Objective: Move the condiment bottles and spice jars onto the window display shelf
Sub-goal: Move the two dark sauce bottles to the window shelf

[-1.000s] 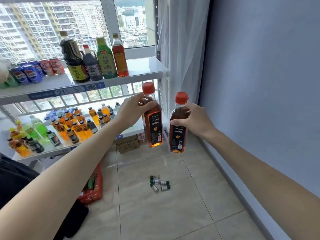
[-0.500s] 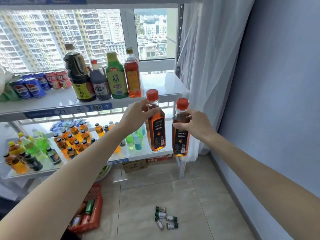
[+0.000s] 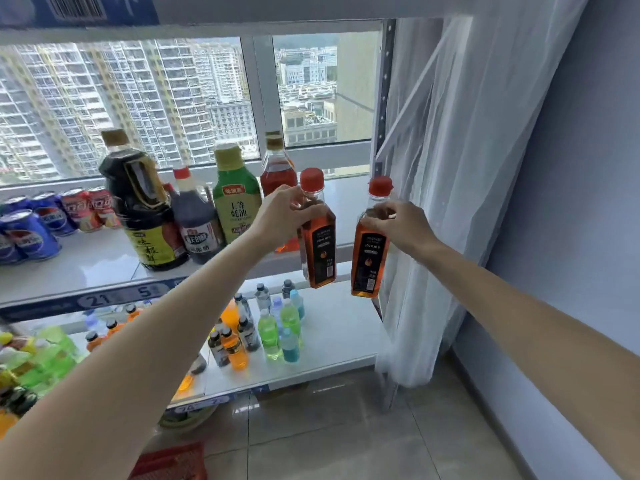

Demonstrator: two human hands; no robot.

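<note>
- Head view: left hand point(image 3: 277, 216) grips one red-capped bottle point(image 3: 317, 237), right hand point(image 3: 398, 223) grips another point(image 3: 369, 258), both off the shelf's point(image 3: 349, 209) right front edge.
- Risk: bottle bases look below the shelf edge; could clip it.

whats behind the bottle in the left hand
A red-liquid bottle stands on the window shelf behind the left hand's bottle. The left hand and that bottle cover its lower part.

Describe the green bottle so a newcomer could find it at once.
Look at the window shelf holding the tall condiment bottles. The green bottle stands third from the left, between a small dark bottle and a red one. It alone is green, with a yellow-green cap.
</note>
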